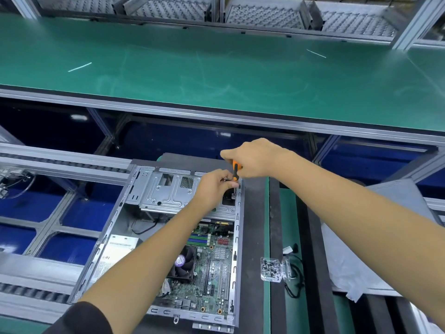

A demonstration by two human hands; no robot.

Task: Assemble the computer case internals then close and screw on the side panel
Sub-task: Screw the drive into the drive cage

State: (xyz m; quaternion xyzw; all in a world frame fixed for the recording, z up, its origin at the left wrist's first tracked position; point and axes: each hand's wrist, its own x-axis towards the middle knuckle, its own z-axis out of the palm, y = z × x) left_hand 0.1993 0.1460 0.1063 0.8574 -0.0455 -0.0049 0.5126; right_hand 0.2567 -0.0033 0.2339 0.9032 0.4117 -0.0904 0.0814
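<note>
The case [166, 237] lies open on the table [274, 237], and the right hand [252, 160] grips a screwdriver [235, 170] while the left hand [213, 186] pinches its tip at the drive cage [168, 191] (still the inside step, I think), so next comes a straight, steady turn.

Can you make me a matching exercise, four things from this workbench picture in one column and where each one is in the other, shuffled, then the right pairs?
Things
1. screwdriver
2. clear screw box
3. fan
4. drive cage

Places
A. on the motherboard, near end of the open case
B. gripped in the right hand, upright over the case's far right corner
C. on the bench, right of the case
D. far end of the case, under the left hand

Pairs: 1-B, 2-C, 3-A, 4-D
</note>
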